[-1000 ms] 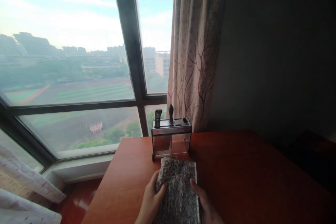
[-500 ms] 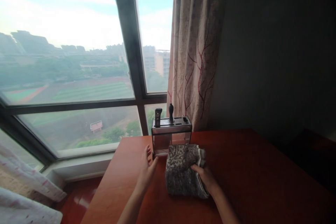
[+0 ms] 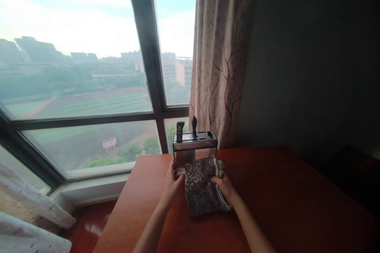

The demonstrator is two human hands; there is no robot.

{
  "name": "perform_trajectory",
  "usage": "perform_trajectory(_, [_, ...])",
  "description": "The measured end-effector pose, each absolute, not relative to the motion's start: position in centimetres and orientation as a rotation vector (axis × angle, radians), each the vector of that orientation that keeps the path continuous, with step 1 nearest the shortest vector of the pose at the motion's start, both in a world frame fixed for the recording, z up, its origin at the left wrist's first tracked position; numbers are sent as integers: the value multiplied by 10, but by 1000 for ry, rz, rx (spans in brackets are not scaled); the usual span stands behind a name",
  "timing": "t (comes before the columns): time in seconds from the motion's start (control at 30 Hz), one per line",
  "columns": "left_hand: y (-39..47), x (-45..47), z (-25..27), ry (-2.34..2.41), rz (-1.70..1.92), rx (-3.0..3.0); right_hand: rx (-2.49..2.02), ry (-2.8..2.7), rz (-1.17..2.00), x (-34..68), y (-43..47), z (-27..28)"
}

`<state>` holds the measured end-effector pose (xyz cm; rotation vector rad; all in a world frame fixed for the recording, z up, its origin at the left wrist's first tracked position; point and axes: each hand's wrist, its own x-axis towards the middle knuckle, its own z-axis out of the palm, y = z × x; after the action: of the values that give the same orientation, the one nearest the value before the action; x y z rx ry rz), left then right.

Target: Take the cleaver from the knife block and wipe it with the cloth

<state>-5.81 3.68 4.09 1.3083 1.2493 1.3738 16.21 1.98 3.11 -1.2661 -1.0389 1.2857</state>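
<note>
A knife block (image 3: 196, 140) with a metal-edged frame and a see-through body stands near the table's far edge. Two dark handles stick up from its slotted top. My left hand (image 3: 172, 185) grips its lower left corner, thumb in front and fingers round the side. In my right hand (image 3: 224, 186) is a folded dark grey towel (image 3: 203, 191) with a beige pattern and pale edges. The towel is against the block's front and hides its lower right part. The right fingers are mostly hidden behind the fold; the thumb lies on top.
The reddish-brown wooden table (image 3: 133, 209) runs up to a large window (image 3: 89, 120) at the left. A curtain with red branches (image 3: 221, 67) hangs behind the block. Another pale curtain (image 3: 28, 225) is at lower left. A dark wall (image 3: 303, 55) rises on the right.
My left hand has moved forward from beside the knife block and closed on its lower left corner. My right hand has shifted the towel forward and slightly left, against the block.
</note>
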Motion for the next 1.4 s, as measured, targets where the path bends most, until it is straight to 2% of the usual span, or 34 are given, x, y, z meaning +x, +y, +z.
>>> perform_trajectory(0.37, [44,-65,48,1288,1431,1383,-1295,-1003,1254,159,18,31])
perform_trajectory(0.57, [62,-75,81,1450,1645,1381,-1369,-852,1227,156,-12,20])
perform_trajectory(0.63, [72,-74,101,1436,1714,1426,-1326,-744,1340,153,-24,15])
perform_trajectory(0.77, [94,-65,145,1296,1871,1584,-1049,-436,1906,147,-41,3])
perform_trajectory(0.83, [105,-60,164,1181,1811,1615,-958,-339,2046,146,-45,-4])
perform_trajectory(1.07, [129,-49,194,940,1467,1606,-814,-131,2069,145,-48,-15])
perform_trajectory(1.4, [131,-46,216,817,1589,1499,-822,-35,2063,145,-51,-17])
